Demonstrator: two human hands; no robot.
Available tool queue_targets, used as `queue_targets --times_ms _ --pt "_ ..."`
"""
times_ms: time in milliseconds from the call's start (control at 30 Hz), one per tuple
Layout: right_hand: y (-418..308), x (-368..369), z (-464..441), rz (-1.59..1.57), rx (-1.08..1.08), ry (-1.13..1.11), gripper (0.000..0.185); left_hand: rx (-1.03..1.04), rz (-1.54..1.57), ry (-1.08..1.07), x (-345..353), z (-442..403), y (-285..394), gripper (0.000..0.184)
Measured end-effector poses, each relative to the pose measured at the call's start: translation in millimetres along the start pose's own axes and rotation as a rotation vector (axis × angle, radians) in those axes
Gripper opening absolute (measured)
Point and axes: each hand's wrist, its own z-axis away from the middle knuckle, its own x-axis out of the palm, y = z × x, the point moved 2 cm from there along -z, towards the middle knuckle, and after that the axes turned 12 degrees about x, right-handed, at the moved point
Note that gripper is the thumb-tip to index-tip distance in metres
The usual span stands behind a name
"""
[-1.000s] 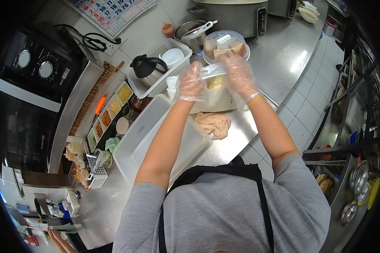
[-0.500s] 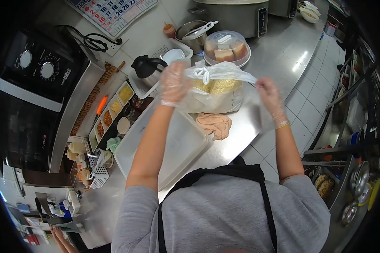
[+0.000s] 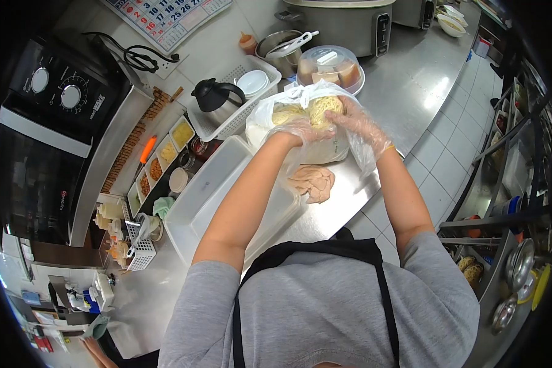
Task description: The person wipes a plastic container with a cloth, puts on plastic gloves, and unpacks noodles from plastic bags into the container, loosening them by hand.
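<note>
A white plastic bag (image 3: 334, 149) stands on the steel counter with its mouth spread, showing pale yellow noodles (image 3: 286, 114) inside. My right hand (image 3: 357, 120), in a loose clear plastic glove, reaches in from the right and closes around a bundle of noodles (image 3: 325, 110). From the near side my left hand (image 3: 305, 130), also gloved, has its fingers pressed against the lower part of that bundle. Its palm is hidden. Just below the bag lies a crumpled peach-coloured cloth (image 3: 313, 184). A translucent plastic tub (image 3: 208, 211) sits left of the cloth.
Behind the bag stand a domed container (image 3: 329, 64), a white basket (image 3: 218, 130) with a black-topped jug (image 3: 217, 98), and a large cooker (image 3: 343, 30). Topping trays (image 3: 156, 170) line the wall beside a microwave (image 3: 49, 135). Another person's hand (image 3: 95, 351) shows lower left.
Both hands have come inward from the sides of the bag to the noodles. The bag's mouth is now wider, and a noodle bundle is between my hands. The tub is less covered by my left arm.
</note>
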Motion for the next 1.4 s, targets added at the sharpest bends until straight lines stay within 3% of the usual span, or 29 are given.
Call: queue_targets --times_ms 133,200,267,333,400,467,533,600,667,800,867,967,1067,1133,1167,1200,1267,1300,1333,1400 --pt "0 20 40 -0.135 -0.119 0.141 0.075 0.036 0.154 0.02 10 0 -6 0.09" --pt "23 31 44 -0.236 -0.157 0.27 0.077 0.071 0.259 0.059 35 -18 -40 0.089" --pt "28 35 55 -0.334 -0.119 0.246 0.078 0.1 0.369 0.089 41 -21 -44 0.088" --pt "30 41 66 -0.521 -0.05 0.179 0.082 0.089 1.276 -0.023 28 -5 -16 0.078" --pt "21 42 77 -0.404 -0.023 0.195 0.082 0.071 1.106 -0.036 27 -13 -10 0.078" --pt "24 46 82 -0.283 -0.004 0.209 0.083 -0.25 0.74 -0.187 23 -22 -10 0.08" --pt "38 52 79 -0.264 -0.163 0.288 0.089 -0.265 0.642 -0.148 25 -25 -2 0.08" --pt "43 56 79 -0.289 -0.109 0.295 0.093 -0.283 0.542 -0.118 30 -29 -8 0.08" --pt "47 56 81 -0.316 -0.051 0.304 0.097 -0.069 0.339 -0.185 32 -29 -11 0.076" --pt "38 52 87 -0.499 -0.023 0.251 0.101 -0.096 0.343 -0.175 37 -22 -10 0.073" --pt "40 50 86 -0.564 -0.005 0.239 0.102 -0.163 0.784 -0.041 52 -36 -27 0.068" --pt "55 48 84 -0.502 -0.003 0.24 0.104 -0.182 0.827 -0.148 56 -40 -33 0.07" --pt "37 47 96 -0.639 -0.012 0.251 0.103 -0.177 0.819 -0.092 45 -16 -8 0.073" --pt "27 49 106 -0.981 0.211 0.187 0.099 -0.205 0.625 -0.112 36 -15 -17 0.074" --pt "31 51 110 -1.093 0.192 0.199 0.083 -0.228 0.438 -0.124 34 -14 -20 0.074" --pt "34 50 111 -1.093 0.199 0.197 0.083 -0.234 0.442 -0.126 30 -5 -9 0.074" --pt "38 49 112 -1.328 0.219 0.139 0.069 0.116 0.29 0.144 18 10 15 0.07" --pt "35 50 113 -1.306 0.2 0.2 0.057 0.136 0.294 0.15 16 13 18 0.072" --pt "29 50 112 -1.305 0.202 0.19 0.057 0.13 0.294 0.157 11 17 23 0.072" --pt "10 48 111 -1.525 0.051 0.039 0.059 0.024 -0.053 0.172 -16 41 63 0.073"
